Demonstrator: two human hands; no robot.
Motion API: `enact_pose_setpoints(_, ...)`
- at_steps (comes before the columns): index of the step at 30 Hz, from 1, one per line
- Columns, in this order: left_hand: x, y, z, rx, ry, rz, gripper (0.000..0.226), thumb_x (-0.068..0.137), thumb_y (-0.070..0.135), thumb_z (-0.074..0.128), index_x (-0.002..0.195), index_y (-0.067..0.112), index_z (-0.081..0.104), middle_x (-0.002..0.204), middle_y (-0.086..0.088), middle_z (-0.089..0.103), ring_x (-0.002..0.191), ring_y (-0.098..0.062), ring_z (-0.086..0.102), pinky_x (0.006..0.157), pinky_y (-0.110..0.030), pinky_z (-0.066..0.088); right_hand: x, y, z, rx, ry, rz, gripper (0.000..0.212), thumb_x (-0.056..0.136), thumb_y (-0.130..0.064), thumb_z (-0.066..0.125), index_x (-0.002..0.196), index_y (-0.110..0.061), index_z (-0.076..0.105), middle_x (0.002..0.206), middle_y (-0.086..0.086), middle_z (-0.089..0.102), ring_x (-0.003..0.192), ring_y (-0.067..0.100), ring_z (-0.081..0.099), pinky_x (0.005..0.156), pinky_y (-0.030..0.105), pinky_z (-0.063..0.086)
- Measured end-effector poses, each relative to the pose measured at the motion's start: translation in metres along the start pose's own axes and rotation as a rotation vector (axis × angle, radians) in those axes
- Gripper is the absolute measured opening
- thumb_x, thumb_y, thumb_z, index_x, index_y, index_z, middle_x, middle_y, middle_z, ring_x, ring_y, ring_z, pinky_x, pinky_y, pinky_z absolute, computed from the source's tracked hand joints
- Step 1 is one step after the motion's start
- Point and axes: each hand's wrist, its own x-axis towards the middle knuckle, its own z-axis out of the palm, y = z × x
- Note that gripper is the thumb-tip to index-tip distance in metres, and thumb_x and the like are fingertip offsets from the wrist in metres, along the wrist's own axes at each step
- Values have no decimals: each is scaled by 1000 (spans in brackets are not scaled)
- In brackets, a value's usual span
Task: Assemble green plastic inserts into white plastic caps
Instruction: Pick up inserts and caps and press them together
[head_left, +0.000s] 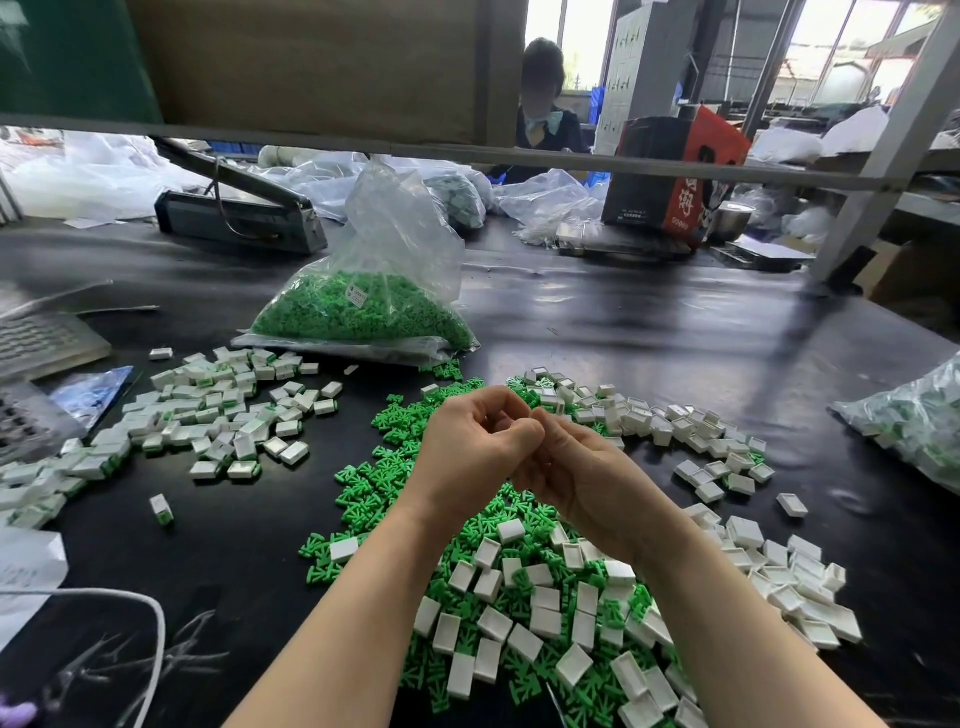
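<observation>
Lying toward the worktop's left edge, finished caps (218, 415) with green showing. Meeting above the worktop's middle, left hand (470, 447) curling its fingers, right hand (576, 470) curling against it, seemingly pressing an insert into a cap; piece itself hidden, grip impossible to tell. Waiting beneath, green inserts (384, 467); toward the right edge, empty white caps (675, 421). Probably next: dropping the assembled piece leftward, picking fresh parts.

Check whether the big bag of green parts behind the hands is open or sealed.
Open. The clear bag lies on the black table with its loose neck standing up, crumpled and untied; green inserts fill its lower part.
</observation>
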Motion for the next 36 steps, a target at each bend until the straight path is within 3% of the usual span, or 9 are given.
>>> enact_pose_setpoints(4,0,-1,1,27,19,10,15,70,17,59,71,3,62,67,-38,52,55,-27,50,52,-52,50,-1,2,2,-11,10,-40,55,69,-67,75,102,-22,75,94,18,52,89,30,35,74,37,31)
enact_pose_setpoints(8,0,-2,1,42,29,35,12,70,17,58,68,6,62,64,-32,56,53,-23,53,52,-40,48,-1,3,4,-17,40,-75,46,78,-59,68,102,-20,74,99,18,50,93,30,40,86,47,28)
enact_pose_setpoints(15,0,-2,2,45,19,38,14,70,16,58,70,2,61,65,-31,59,55,-26,56,55,-48,52,-3,3,2,-64,51,-95,35,90,-44,57,101,-14,71,93,17,49,86,30,38,80,46,27)
enact_pose_setpoints(19,0,-2,2,49,22,42,13,70,16,58,69,3,61,66,-30,60,55,-26,57,55,-46,52,-3,2,3,-85,42,-97,39,83,-51,60,98,-18,73,89,16,49,84,29,37,75,44,28)
enact_pose_setpoints(24,-1,-3,2,40,9,42,15,71,16,57,70,1,60,64,-29,60,55,-27,57,54,-47,51,-3,3,4,-92,43,-97,38,82,-53,61,98,-20,74,94,18,50,90,29,37,84,45,25)
enact_pose_setpoints(27,-1,-3,1,36,6,43,16,71,16,57,71,1,59,66,-32,59,56,-30,56,56,-51,51,-2,2,5,-99,44,-97,36,81,-53,60,95,-24,75,88,15,48,82,28,36,74,44,28)
enact_pose_setpoints(31,-1,-3,1,41,14,42,18,70,18,56,72,0,59,70,-35,57,62,-47,57,58,-56,50,-3,1,6,-108,49,-96,35,81,-53,60,93,-23,74,82,14,47,79,28,34,70,37,27)
enact_pose_setpoints(36,-1,-4,-1,27,-8,41,16,71,18,56,70,3,59,69,-33,57,60,-44,55,58,-56,50,-3,1,7,-121,56,-100,34,82,-52,59,90,-22,74,72,4,48,68,18,38,67,35,28)
